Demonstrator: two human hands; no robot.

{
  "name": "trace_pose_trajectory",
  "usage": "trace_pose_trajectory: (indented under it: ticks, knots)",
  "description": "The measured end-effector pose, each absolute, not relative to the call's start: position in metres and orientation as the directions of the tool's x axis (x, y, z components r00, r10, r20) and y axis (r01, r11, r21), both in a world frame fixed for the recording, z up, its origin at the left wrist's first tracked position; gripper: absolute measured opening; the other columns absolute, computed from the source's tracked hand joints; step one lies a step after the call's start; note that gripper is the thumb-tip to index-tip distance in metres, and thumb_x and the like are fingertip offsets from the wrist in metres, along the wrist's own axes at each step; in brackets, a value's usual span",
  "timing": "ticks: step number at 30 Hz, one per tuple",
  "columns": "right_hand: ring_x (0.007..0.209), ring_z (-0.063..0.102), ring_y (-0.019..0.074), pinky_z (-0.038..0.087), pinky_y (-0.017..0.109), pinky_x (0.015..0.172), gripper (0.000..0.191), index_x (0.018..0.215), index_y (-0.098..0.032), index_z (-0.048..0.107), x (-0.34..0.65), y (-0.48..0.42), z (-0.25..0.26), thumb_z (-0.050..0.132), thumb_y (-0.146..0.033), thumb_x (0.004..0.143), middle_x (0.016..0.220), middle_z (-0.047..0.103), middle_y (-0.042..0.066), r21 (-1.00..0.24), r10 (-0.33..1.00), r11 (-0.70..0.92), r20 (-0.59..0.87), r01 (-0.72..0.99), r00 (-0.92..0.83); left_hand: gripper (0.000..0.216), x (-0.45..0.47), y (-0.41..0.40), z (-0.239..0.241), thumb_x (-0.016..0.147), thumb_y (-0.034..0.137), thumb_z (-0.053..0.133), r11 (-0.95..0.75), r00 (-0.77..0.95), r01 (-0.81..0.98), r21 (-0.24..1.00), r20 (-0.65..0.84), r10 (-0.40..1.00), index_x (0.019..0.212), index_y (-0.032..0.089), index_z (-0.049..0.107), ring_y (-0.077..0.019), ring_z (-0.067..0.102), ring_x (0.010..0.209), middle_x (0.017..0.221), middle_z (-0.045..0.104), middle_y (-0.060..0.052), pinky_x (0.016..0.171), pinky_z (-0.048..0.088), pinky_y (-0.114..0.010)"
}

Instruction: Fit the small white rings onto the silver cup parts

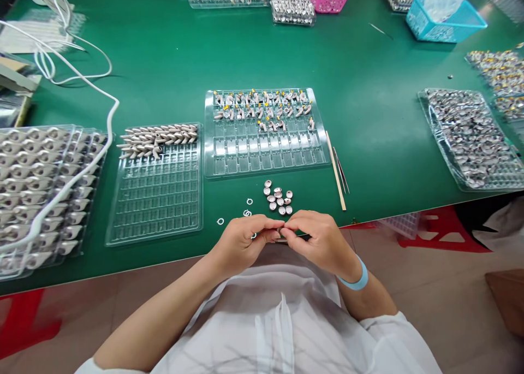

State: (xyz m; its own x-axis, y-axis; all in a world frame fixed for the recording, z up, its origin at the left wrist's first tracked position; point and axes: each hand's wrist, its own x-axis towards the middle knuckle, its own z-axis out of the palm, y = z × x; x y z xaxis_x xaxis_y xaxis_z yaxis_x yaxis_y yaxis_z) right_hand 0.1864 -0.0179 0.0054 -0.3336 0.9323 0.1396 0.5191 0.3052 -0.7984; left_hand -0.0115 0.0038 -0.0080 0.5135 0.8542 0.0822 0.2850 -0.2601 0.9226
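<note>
At the table's front edge, my left hand and my right hand meet fingertip to fingertip. Both are closed in a pinch around a small part that the fingers mostly hide; its kind cannot be made out. Just beyond the fingertips lies a cluster of small round metallic caps. Several thin white rings are scattered beside my left hand, one partly under it. Farther back, a clear plastic tray carries rows of small grey pieces with yellow tips.
A wooden stick and tweezers lie to the right. Leftward are a tray of grey stem-like parts, stacked trays of grey shells and a white cable. A metal-part tray, blue basket and pink basket stand farther off.
</note>
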Motion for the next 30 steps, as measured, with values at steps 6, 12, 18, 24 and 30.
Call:
trace_pose_trajectory:
  ticks: [6,12,18,24,30]
  knots:
    - [0.07,0.058,0.0134,0.046,0.027,0.066,0.013,0.079,-0.018,0.065,0.183,-0.016,0.004,0.056,-0.017,0.088,0.075,0.064,0.002,-0.864,0.952,0.229,0.102,0.449,-0.29,0.019,-0.01,0.002,-0.003,0.086,0.015,0.061,-0.11,0.472,0.25,0.962,-0.022,0.881,0.101,0.017,0.073,-0.0149,0.07,0.076,0.086,0.075,-0.004,0.072,0.055,-0.024]
    - [0.085,0.065,0.0154,0.055,0.029,0.074,0.045,0.124,-0.024,0.054,0.184,-0.022,-0.006,0.07,-0.028,0.082,0.106,0.066,0.005,-0.989,0.977,-0.087,-0.108,0.118,-0.184,0.016,-0.006,0.004,0.008,0.081,0.024,0.07,0.322,0.335,-0.011,0.947,-0.3,0.893,0.096,0.017,0.072,-0.0154,0.07,0.076,0.085,0.074,-0.004,0.071,0.059,-0.024]
    - [0.083,0.066,0.0153,0.056,0.028,0.077,0.014,0.099,-0.021,0.064,0.177,-0.03,-0.015,0.064,-0.028,0.086,0.094,0.068,0.004,-0.99,0.988,-0.111,-0.119,0.089,-0.094,0.018,0.0,0.006,0.009,0.079,0.026,0.072,0.416,0.356,-0.099,0.904,-0.358,0.863,0.092,0.013,0.071,-0.015,0.069,0.076,0.086,0.073,-0.006,0.074,0.059,-0.026]
    - [0.081,0.065,0.0159,0.054,0.028,0.074,0.012,0.097,-0.021,0.066,0.177,-0.032,-0.012,0.06,-0.026,0.088,0.093,0.069,0.004,-0.978,0.994,-0.057,-0.074,0.199,-0.083,0.019,0.005,0.007,0.011,0.075,0.026,0.073,0.439,0.339,-0.06,0.896,-0.396,0.854,0.088,0.012,0.071,-0.0147,0.068,0.073,0.082,0.072,-0.006,0.072,0.059,-0.027]
    - [0.076,0.063,0.015,0.052,0.027,0.071,0.007,0.091,-0.02,0.065,0.177,-0.032,-0.011,0.061,-0.025,0.087,0.085,0.068,0.002,-0.971,0.995,-0.059,-0.076,0.232,-0.067,0.018,0.009,0.008,0.013,0.074,0.027,0.072,0.428,0.326,-0.045,0.903,-0.391,0.86,0.085,0.013,0.072,-0.0139,0.067,0.068,0.079,0.073,-0.005,0.069,0.059,-0.026]
